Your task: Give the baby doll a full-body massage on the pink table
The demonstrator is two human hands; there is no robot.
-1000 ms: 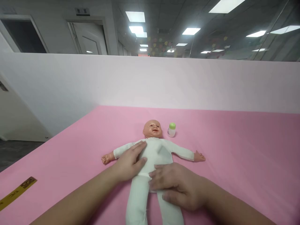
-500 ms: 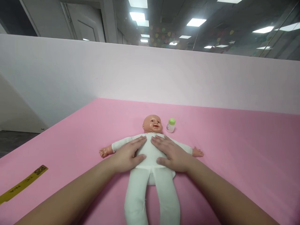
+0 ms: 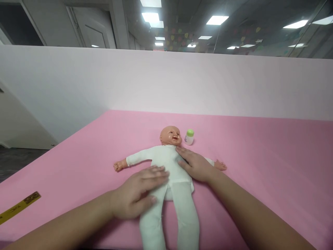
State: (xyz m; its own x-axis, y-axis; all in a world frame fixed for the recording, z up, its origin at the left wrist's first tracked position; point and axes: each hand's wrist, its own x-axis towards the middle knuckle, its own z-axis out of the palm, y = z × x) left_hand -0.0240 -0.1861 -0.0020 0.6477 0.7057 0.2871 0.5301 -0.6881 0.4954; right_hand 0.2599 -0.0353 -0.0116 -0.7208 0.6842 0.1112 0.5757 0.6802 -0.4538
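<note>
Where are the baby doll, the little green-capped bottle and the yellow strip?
baby doll (image 3: 166, 161), head view, white chest.
green-capped bottle (image 3: 189, 137), head view, its body below the cap.
yellow strip (image 3: 19, 207), head view, its middle.

Baby doll (image 3: 169, 163), white suit, face up near the middle of the pink surface (image 3: 260, 156), arms spread. Left hand (image 3: 139, 192) flat on the doll's hip and upper leg. Right hand (image 3: 195, 165) flat on its chest and shoulder. Small green-capped bottle (image 3: 189, 136) upright just beside the head. Yellow tape strip (image 3: 19, 207) near the left edge.
</note>
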